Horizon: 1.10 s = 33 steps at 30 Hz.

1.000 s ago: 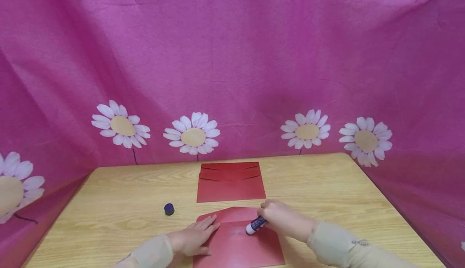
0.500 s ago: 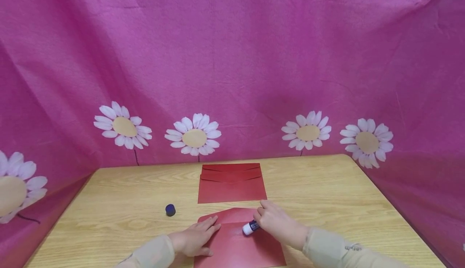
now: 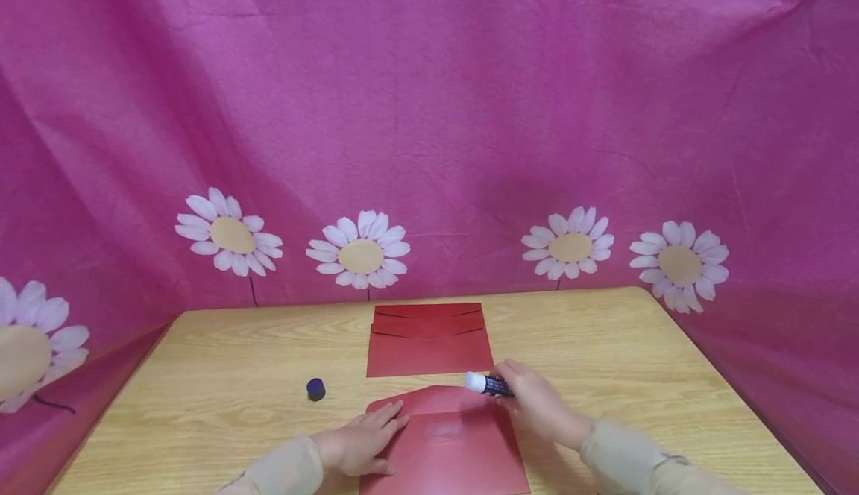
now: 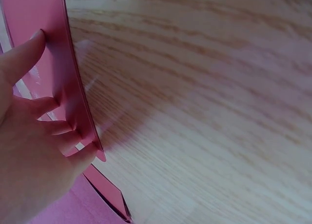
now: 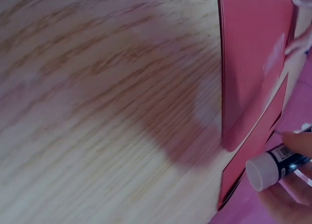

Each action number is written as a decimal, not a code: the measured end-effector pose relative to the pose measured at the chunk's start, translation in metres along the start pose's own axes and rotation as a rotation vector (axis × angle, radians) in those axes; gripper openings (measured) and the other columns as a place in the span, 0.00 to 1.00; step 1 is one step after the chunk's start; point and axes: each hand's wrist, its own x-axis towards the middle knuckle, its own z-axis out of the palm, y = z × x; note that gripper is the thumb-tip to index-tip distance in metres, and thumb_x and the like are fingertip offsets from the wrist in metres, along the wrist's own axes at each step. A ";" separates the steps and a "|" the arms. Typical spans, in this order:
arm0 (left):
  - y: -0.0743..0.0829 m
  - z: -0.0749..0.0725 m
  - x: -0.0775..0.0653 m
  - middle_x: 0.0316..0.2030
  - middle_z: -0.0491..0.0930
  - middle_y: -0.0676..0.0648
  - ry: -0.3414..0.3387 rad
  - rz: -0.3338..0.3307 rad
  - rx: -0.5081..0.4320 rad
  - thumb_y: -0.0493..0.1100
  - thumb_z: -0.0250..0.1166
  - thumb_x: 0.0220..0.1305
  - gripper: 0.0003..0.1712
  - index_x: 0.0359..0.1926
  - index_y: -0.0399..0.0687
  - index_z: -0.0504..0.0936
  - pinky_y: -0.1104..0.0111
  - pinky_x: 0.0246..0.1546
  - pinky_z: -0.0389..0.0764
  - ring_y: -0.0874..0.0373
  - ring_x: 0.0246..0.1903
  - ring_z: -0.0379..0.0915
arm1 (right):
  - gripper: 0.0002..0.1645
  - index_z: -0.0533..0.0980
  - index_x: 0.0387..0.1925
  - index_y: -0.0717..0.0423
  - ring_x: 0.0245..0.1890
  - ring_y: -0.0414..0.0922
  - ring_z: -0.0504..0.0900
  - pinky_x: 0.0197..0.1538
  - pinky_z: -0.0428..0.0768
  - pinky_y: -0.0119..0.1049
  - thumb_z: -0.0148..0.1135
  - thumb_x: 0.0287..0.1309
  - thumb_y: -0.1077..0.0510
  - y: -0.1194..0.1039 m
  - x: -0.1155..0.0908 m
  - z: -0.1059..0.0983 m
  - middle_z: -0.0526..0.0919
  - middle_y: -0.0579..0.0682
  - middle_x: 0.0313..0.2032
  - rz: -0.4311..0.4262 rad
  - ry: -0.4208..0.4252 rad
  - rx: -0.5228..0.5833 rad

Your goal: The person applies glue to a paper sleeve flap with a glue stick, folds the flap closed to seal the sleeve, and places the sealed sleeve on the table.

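A red envelope (image 3: 463, 450) lies on the table with its flap (image 3: 439, 399) unfolded away from the body; a shiny smear shows near its middle. My left hand (image 3: 359, 439) rests on its left edge, fingers spread and fairly straight, as the left wrist view also shows. In my right hand (image 3: 537, 402) I grip a glue stick (image 5: 275, 168), dark-labelled with a white end. It is tilted, its white end pointing left over the flap's right corner. The dark blue cap (image 3: 315, 389) stands on the table to the left, apart from both hands.
Beyond the open envelope, more red envelopes (image 3: 429, 353) lie overlapped with folded flaps. The wood-grain table (image 3: 235, 361) has a rounded far right corner. A pink cloth (image 3: 429, 107) printed with white daisies hangs behind and along the sides.
My right hand has lifted the glue stick off the envelope's middle and moved it away from me and to the right. The left hand stays on the envelope.
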 end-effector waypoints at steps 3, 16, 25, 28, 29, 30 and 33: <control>0.001 -0.001 -0.001 0.65 0.50 0.44 0.005 -0.004 0.008 0.53 0.60 0.55 0.38 0.64 0.46 0.58 0.58 0.60 0.55 0.52 0.64 0.45 | 0.17 0.71 0.33 0.60 0.31 0.44 0.77 0.36 0.78 0.37 0.66 0.38 0.70 0.008 0.001 -0.001 0.76 0.48 0.30 0.115 0.003 0.115; -0.003 0.003 0.000 0.66 0.49 0.45 0.001 -0.006 -0.006 0.54 0.59 0.55 0.38 0.64 0.47 0.57 0.57 0.60 0.56 0.52 0.64 0.45 | 0.17 0.69 0.37 0.70 0.33 0.54 0.79 0.36 0.79 0.41 0.60 0.42 0.74 0.037 0.003 -0.003 0.77 0.60 0.33 0.461 0.073 0.436; 0.000 0.001 -0.001 0.65 0.50 0.43 0.010 0.003 0.003 0.53 0.59 0.56 0.38 0.63 0.45 0.58 0.58 0.60 0.55 0.51 0.64 0.45 | 0.20 0.63 0.43 0.78 0.41 0.66 0.74 0.44 0.76 0.48 0.55 0.45 0.74 0.059 0.004 -0.006 0.72 0.73 0.40 0.596 0.068 0.516; 0.002 -0.001 -0.002 0.65 0.50 0.43 0.007 -0.003 -0.002 0.53 0.59 0.56 0.37 0.63 0.45 0.58 0.58 0.60 0.55 0.52 0.64 0.45 | 0.21 0.61 0.44 0.79 0.43 0.67 0.72 0.45 0.75 0.48 0.54 0.46 0.74 0.065 0.005 -0.006 0.70 0.75 0.42 0.624 0.081 0.541; 0.002 -0.001 -0.002 0.65 0.50 0.43 0.004 -0.006 -0.006 0.53 0.59 0.56 0.37 0.63 0.45 0.58 0.58 0.60 0.55 0.52 0.64 0.45 | 0.21 0.61 0.44 0.80 0.44 0.67 0.72 0.45 0.75 0.48 0.54 0.47 0.74 0.066 0.006 -0.006 0.69 0.76 0.42 0.633 0.087 0.552; 0.003 -0.002 -0.002 0.65 0.50 0.43 0.002 -0.008 -0.010 0.53 0.59 0.56 0.37 0.64 0.46 0.58 0.58 0.61 0.55 0.52 0.64 0.45 | 0.22 0.60 0.44 0.80 0.44 0.68 0.72 0.45 0.75 0.48 0.54 0.47 0.74 0.067 0.006 -0.006 0.69 0.76 0.42 0.638 0.092 0.556; 0.003 -0.002 -0.002 0.65 0.50 0.43 0.000 -0.011 -0.012 0.53 0.59 0.56 0.37 0.63 0.46 0.58 0.57 0.60 0.55 0.51 0.64 0.45 | 0.23 0.59 0.46 0.81 0.45 0.67 0.71 0.45 0.75 0.48 0.54 0.47 0.74 0.072 0.006 -0.005 0.69 0.77 0.43 0.645 0.112 0.582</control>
